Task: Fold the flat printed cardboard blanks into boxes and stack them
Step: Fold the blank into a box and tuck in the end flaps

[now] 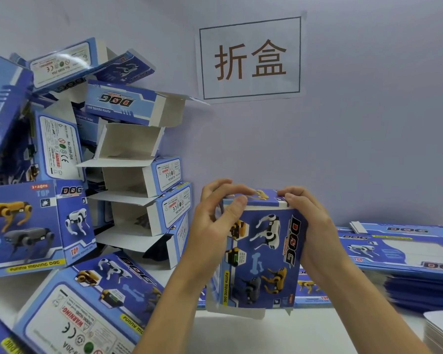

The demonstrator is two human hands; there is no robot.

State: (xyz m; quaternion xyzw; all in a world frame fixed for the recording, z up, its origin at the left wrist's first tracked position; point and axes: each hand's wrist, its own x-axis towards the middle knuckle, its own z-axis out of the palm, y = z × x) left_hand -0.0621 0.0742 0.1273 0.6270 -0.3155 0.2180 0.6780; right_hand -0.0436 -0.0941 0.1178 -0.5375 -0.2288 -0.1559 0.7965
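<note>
Both your hands, left hand [215, 223] and right hand [310, 226], grip the box [264, 254] upright, closing its top flap; finished boxes [141, 190] pile at ten o'clock.

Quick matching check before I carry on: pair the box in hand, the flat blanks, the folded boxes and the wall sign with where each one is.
Things:
1. box in hand
2. flat blanks
3. folded boxes
4. wall sign

Places:
A. piled on the left against the wall
B. stacked flat on the table at right
C. taped up above the hands
D. upright at centre, gripped at its top by the left hand and right hand

Pairs: 1-D, 2-B, 3-A, 4-C
</note>
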